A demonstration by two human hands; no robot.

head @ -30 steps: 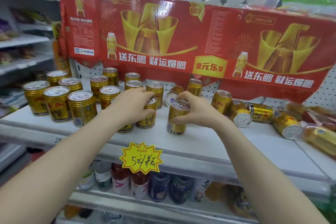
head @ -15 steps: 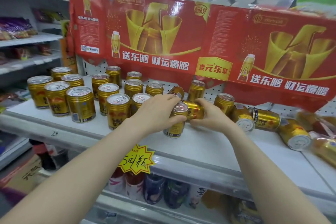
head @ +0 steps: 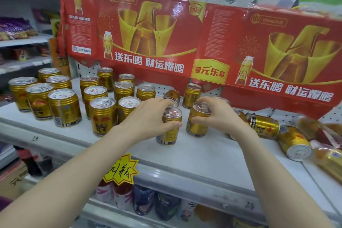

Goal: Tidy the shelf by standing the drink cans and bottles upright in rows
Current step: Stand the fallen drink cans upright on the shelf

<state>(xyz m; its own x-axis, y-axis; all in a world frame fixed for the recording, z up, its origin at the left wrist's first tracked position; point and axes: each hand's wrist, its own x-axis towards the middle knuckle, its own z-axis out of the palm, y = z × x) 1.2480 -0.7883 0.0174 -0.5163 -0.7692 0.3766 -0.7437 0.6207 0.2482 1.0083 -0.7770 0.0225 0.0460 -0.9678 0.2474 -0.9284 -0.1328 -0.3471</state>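
Observation:
Several gold drink cans stand upright in rows at the left of the white shelf (head: 194, 155). My left hand (head: 148, 116) grips an upright gold can (head: 169, 133) near the shelf's middle. Just to its right, my right hand (head: 220, 114) holds a second gold can (head: 198, 122), upright and touching the shelf. Behind them one can (head: 173, 96) leans tilted and another (head: 191, 94) stands upright. To the right, two cans lie on their sides (head: 264, 126) (head: 294, 144), next to blurred fallen bottles (head: 329, 157).
A red cardboard banner (head: 203, 48) hangs low over the back of the shelf. A yellow price tag (head: 121, 170) is clipped to the front edge. Bottles fill the lower shelf (head: 144, 200). Snack shelves stand at the far left.
My right hand has turned a lying can upright and set it down beside the can in my left hand. The left hand keeps its grip on that can.

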